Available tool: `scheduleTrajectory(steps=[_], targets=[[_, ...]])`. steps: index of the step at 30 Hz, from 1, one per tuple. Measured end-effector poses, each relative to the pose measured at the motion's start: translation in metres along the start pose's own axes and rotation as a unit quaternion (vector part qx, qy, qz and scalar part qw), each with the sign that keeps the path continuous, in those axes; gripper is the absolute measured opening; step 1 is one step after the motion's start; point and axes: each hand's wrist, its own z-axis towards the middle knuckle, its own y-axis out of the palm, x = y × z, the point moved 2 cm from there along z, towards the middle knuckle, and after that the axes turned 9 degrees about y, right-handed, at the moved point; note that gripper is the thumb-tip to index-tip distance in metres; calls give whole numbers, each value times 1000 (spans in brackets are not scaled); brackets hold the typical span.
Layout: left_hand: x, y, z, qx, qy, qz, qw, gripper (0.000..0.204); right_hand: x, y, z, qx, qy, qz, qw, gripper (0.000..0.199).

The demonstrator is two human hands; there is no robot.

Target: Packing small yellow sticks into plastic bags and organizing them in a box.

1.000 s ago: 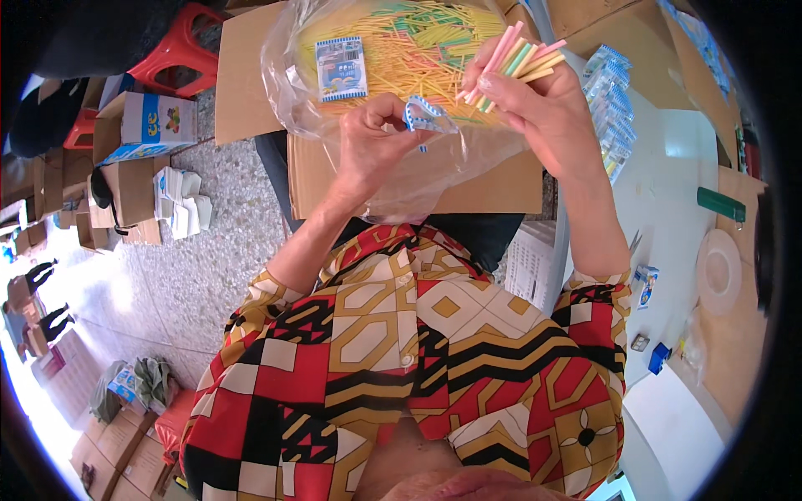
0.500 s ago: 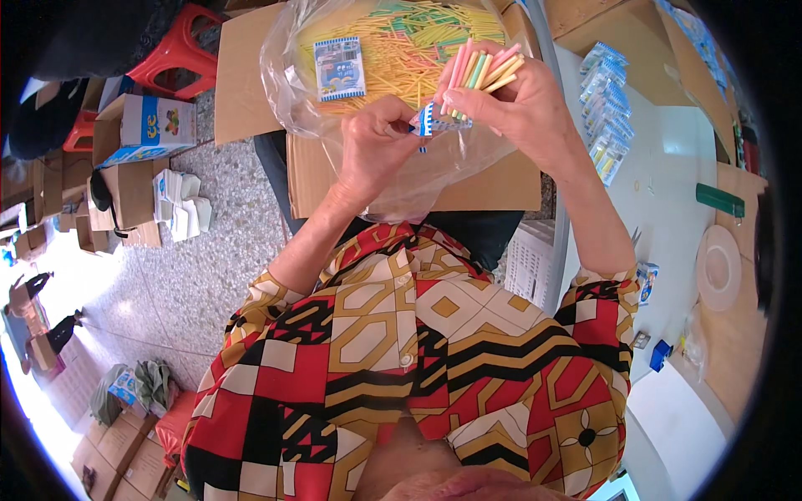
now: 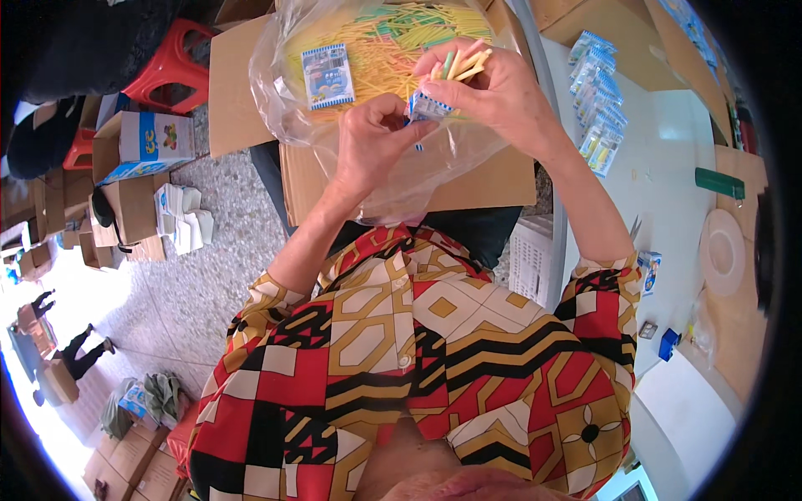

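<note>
My left hand (image 3: 368, 144) pinches a small blue-and-white packet (image 3: 431, 106) by its edge. A bundle of thin pastel sticks (image 3: 464, 67), pink, yellow and green, is gripped in my right hand (image 3: 511, 102). The lower ends of the sticks are at the packet's mouth, and my right fingers cover how far in they reach. Both hands are over a clear plastic bag (image 3: 280, 108) that holds a heap of loose sticks (image 3: 393, 37). On the heap, left of my hands, lies a flat blue-and-white packet (image 3: 327, 77).
The bag sits in an open cardboard carton (image 3: 238, 88). A row of stick-filled packets (image 3: 598, 104) lies on the pale table (image 3: 668, 167) to the right. At left are red stools (image 3: 174, 71) and a printed box (image 3: 159, 144). Another person (image 3: 71, 363) is at far left.
My right hand has lowered the sticks toward the packet, and their lower ends are now at its mouth. The packet has turned and shows more of its face. The person at far left has moved.
</note>
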Motion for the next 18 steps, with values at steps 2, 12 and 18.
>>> scheduleTrajectory(steps=[2,12,18], targets=[[0,-1,3,2,7,4,1000,21,4,-2,1,-6,38,1,999,18],[-2,1,13,3,10,7,1000,24,8,-2,8,40,-61,-30,997,38],[-5,1,13,-13,-9,-5,1000,24,-5,-21,7,17,102,24,994,39]])
